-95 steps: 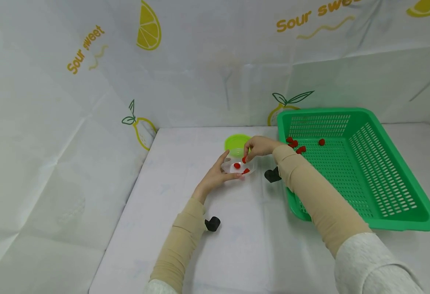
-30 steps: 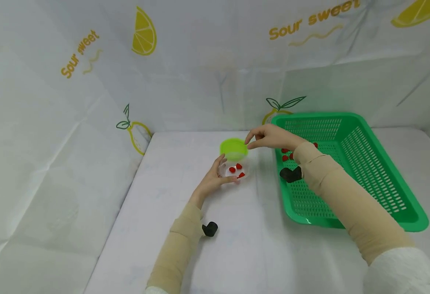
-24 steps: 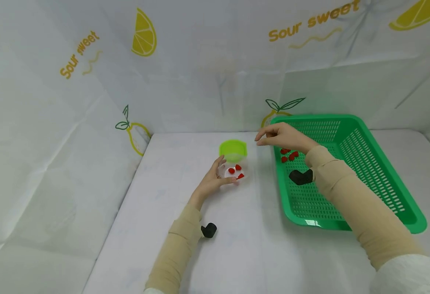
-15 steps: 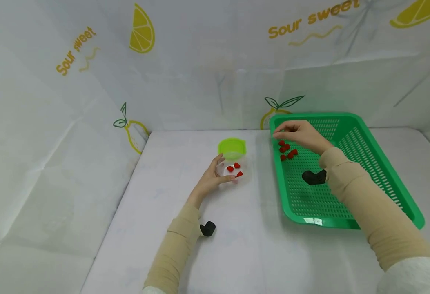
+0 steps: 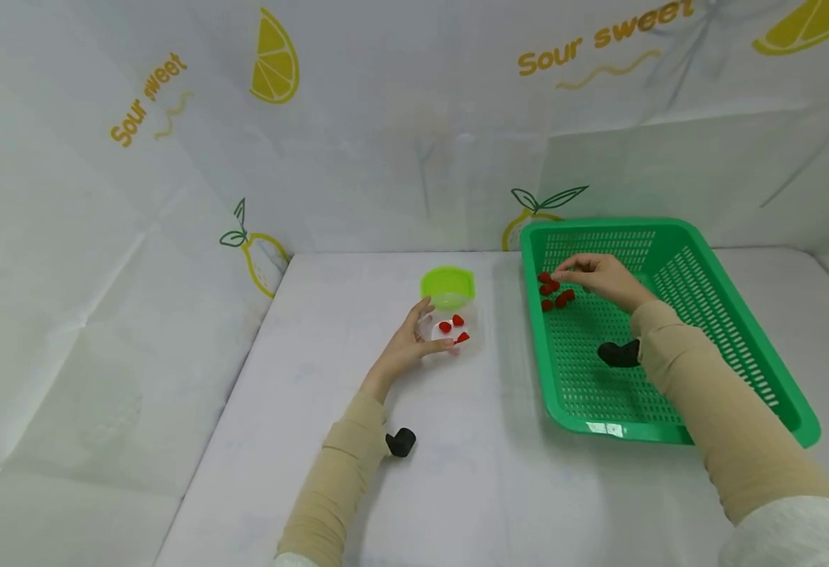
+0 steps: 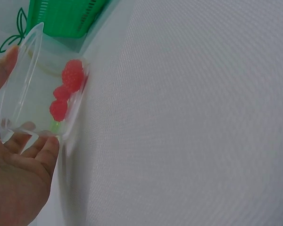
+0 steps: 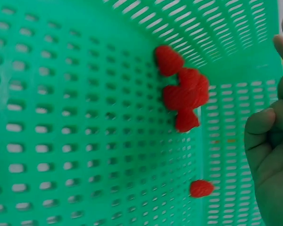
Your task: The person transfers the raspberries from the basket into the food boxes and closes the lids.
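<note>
My left hand (image 5: 405,342) grips a clear plastic cup (image 6: 21,89) by its side, thumb and fingers around the wall. Inside the cup lie 3 red raspberries (image 6: 72,75) near its bottom. Over the far left part of a green basket (image 5: 619,431), my right hand (image 5: 601,277) hangs with bent fingers and nothing held between them. In the head view its fingertips reach the edge of a cluster of raspberries (image 5: 547,289). The right wrist view shows that cluster (image 7: 181,92) on the basket floor by the wall, with a single raspberry (image 7: 201,188) apart from it.
A bright green lid (image 5: 448,281) stands just behind the cup. The basket's slotted walls rise around the right hand. A white patterned sheet (image 5: 386,157) hangs behind the white table (image 5: 457,472). Black wrist cameras (image 5: 401,442) stick out from both forearms.
My right hand has left the cup, moved right and gone down into the basket. A raspberry it held earlier now lies in the cup. The left hand keeps its grip.
</note>
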